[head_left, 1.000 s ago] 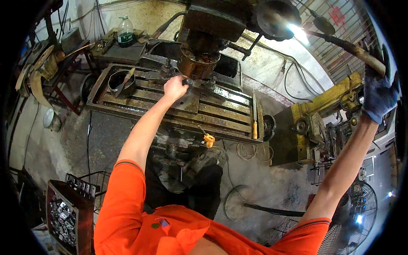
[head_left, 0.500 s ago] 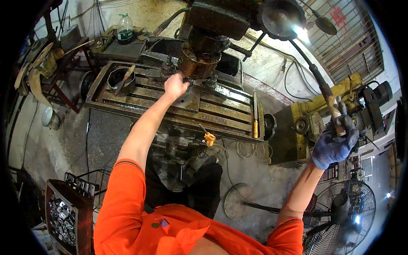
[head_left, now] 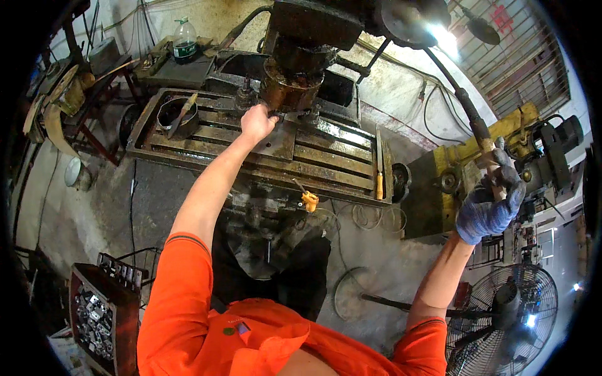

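Note:
My bare left hand [head_left: 257, 123] is closed at the lower edge of the oily spindle head [head_left: 290, 86] of a drilling or milling machine. Whatever it grips there is hidden behind my fingers. Over on the right, my right hand [head_left: 488, 213], in a blue-grey glove, wraps round the lower end of a long lever handle [head_left: 480, 133], which slopes up to the machine's round hub [head_left: 411, 28]. Below the spindle lies the slotted machine table [head_left: 335, 164], wet with oil.
On the table stand a black pot [head_left: 187, 127] with a brush and, at the right, a file with a yellow handle [head_left: 379, 186]. A yellow switch [head_left: 309, 202] hangs at the front edge. A fan [head_left: 501, 307] and a box of metal parts [head_left: 94, 319] flank me.
My right hand and the lever's end have shifted slightly downward and left. My left hand stays at the spindle head, still closed. The view has moved a little.

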Available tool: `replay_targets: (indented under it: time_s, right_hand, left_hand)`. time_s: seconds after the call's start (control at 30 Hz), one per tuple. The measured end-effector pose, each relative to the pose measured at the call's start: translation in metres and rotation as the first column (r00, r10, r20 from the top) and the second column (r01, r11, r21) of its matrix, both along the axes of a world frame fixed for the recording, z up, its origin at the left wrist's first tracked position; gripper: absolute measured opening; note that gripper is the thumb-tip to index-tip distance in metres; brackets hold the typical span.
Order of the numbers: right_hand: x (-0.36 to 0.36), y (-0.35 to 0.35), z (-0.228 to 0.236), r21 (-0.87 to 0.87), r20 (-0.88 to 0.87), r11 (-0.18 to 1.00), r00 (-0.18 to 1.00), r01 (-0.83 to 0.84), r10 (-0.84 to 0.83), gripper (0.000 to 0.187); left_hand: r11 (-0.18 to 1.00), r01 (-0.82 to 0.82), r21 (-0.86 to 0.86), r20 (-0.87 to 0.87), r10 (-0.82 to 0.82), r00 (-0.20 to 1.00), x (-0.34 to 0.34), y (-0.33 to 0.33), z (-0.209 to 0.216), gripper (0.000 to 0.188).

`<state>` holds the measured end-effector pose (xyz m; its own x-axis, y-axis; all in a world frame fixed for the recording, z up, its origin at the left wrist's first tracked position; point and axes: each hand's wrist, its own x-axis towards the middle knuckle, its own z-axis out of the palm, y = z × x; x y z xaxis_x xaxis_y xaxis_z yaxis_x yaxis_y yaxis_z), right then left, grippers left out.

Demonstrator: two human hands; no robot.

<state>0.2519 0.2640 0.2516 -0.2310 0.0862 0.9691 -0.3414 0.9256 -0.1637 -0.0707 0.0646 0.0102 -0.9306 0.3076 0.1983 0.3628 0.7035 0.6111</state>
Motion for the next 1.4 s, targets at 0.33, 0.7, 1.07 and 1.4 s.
replay_targets:
  time_s: [0.33,0.7,1.07,1.4]
  right_hand:
    - [-0.008,-0.008,0.021,-0.076,-0.003,0.997,1.000,-0.027,0.027,0.035]
    - [-0.008,-0.011,-0.011,-0.164,-0.065,0.958,0.971,-0.236,0.229,0.036]
    - [-0.005,-0.009,-0.020,-0.323,-0.151,0.864,0.922,-0.387,0.357,0.036]
    - [-0.006,-0.009,-0.038,-0.366,-0.174,0.859,0.933,-0.359,0.316,0.036]
  left_hand:
    - [1.000,0.010,0.006,-0.025,-0.010,1.000,-0.002,-0.001,-0.003,0.033]
    - [0.992,0.087,0.089,0.031,-0.090,0.995,-0.009,-0.007,-0.005,0.039]
    - [0.803,0.186,0.566,0.248,-0.381,0.890,0.042,-0.088,0.015,0.034]
    - [0.822,0.166,0.545,0.328,-0.391,0.860,0.077,-0.129,0.015,0.029]
